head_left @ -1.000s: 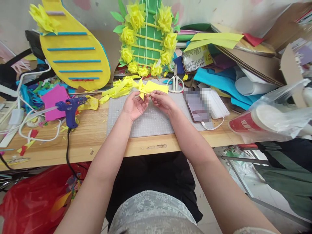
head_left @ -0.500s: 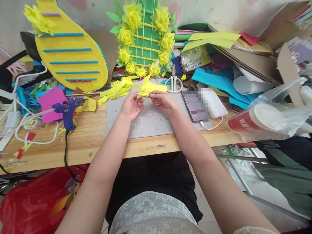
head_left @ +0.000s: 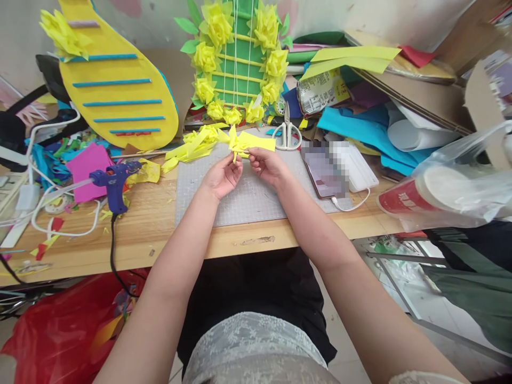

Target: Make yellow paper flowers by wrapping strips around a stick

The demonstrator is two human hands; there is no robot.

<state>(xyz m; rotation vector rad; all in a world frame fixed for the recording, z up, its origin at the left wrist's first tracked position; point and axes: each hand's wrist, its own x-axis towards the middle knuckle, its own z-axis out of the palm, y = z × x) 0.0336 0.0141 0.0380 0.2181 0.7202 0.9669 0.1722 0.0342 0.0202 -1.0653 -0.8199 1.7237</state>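
Observation:
Between the fingertips of my left hand is a folded yellow paper flower, its pointed petals standing upward. My right hand is close beside it, thumb and fingers pinched at the flower's right edge; whatever small thing lies in that pinch is hidden. Behind the right fingers lies a flat piece of yellow paper. More crumpled yellow paper rests to the left of the hands. Both hands are above a grey cutting mat.
White-handled scissors lie right of the hands, near a phone. A blue glue gun stands at left. Behind are a green board with yellow flowers and a yellow board. A bagged cup is at right.
The yellow paper flower has turned and now stands more upright, its petals gathered closer. My left hand has shifted slightly right, nearer my right hand. The view has moved a little.

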